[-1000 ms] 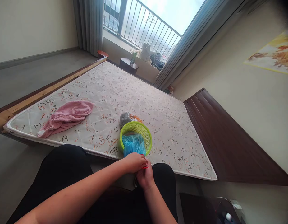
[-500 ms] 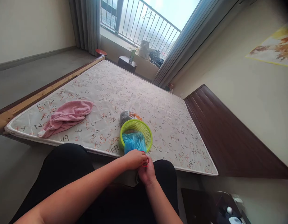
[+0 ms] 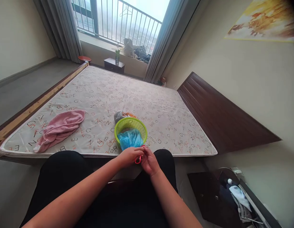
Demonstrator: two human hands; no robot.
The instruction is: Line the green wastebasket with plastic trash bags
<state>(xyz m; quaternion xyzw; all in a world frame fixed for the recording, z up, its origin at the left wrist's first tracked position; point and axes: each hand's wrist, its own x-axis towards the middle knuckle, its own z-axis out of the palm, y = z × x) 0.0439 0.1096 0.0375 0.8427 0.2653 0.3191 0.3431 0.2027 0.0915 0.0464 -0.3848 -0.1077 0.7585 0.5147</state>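
My left hand (image 3: pixel 129 156) and my right hand (image 3: pixel 149 161) meet just in front of the mattress edge, over my lap. Both are closed in a pinch on a small red loop (image 3: pixel 137 159), which looks like a rubber band. Right behind the hands a green plastic basket (image 3: pixel 140 125) stands on the mattress (image 3: pixel 127 98) and holds a crumpled blue plastic bag (image 3: pixel 130 139). A grey and orange bundle (image 3: pixel 120 115) lies behind the basket.
A pink towel (image 3: pixel 58 129) lies on the mattress at the left. A dark wooden headboard (image 3: pixel 215 114) runs along the right wall. A dark stand with cloths (image 3: pixel 223 199) is on the floor at the right. A small table (image 3: pixel 114 64) stands by the window.
The view has turned and tilted, so the bed looks more level. My hands have stayed together on the red loop, close to the basket.
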